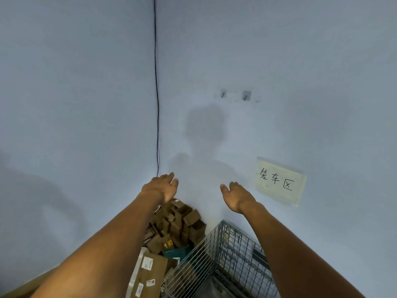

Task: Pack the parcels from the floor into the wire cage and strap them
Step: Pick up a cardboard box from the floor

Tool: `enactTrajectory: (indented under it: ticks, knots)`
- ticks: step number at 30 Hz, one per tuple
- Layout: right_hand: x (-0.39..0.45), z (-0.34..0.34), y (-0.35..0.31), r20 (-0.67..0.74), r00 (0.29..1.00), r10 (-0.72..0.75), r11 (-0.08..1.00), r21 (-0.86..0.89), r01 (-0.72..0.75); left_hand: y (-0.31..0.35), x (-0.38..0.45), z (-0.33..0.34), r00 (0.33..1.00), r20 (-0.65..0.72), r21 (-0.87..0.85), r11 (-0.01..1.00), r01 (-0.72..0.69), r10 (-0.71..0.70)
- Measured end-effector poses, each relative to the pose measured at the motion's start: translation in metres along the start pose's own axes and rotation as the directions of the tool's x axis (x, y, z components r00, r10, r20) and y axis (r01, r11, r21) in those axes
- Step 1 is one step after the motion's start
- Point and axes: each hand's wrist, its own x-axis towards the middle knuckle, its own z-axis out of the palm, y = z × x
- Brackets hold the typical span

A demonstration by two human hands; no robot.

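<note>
Both my arms reach forward toward the wall corner. My left hand [162,187] is open, fingers spread, holding nothing. My right hand [235,195] is open too, palm turned inward, empty. Below them a heap of brown cardboard parcels [176,226] lies on the floor in the corner. A larger flat parcel with white labels [148,274] leans in front of the heap. The wire cage [227,254] stands at the lower right, beside the heap and under my right forearm; its inside is hard to make out.
Pale walls meet in a corner with a black cable [157,104] running down it. A paper sign with handwriting [279,181] is stuck to the right wall. Two small hooks [234,95] sit higher up. A teal item [176,251] lies among the parcels.
</note>
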Motion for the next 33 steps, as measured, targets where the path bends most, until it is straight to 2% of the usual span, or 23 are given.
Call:
enactTrajectory:
  ticks: [14,26,33]
  knots:
    - [0.117,0.038,-0.081,-0.028,0.999,-0.025,0.999,-0.039,0.024,-0.08,0.118,-0.009,0.999,0.026,-0.038,0.998,0.046,-0.045]
    - [0.234,0.057,-0.082,-0.027,0.998,-0.05,0.993,-0.107,0.047,-0.097,0.215,0.001,0.999,0.005,-0.078,0.996,0.039,-0.038]
    - [0.304,0.076,-0.088,0.006,0.997,-0.073,0.997,-0.04,0.073,-0.108,0.27,0.008,0.991,0.001,-0.057,0.99,0.132,-0.132]
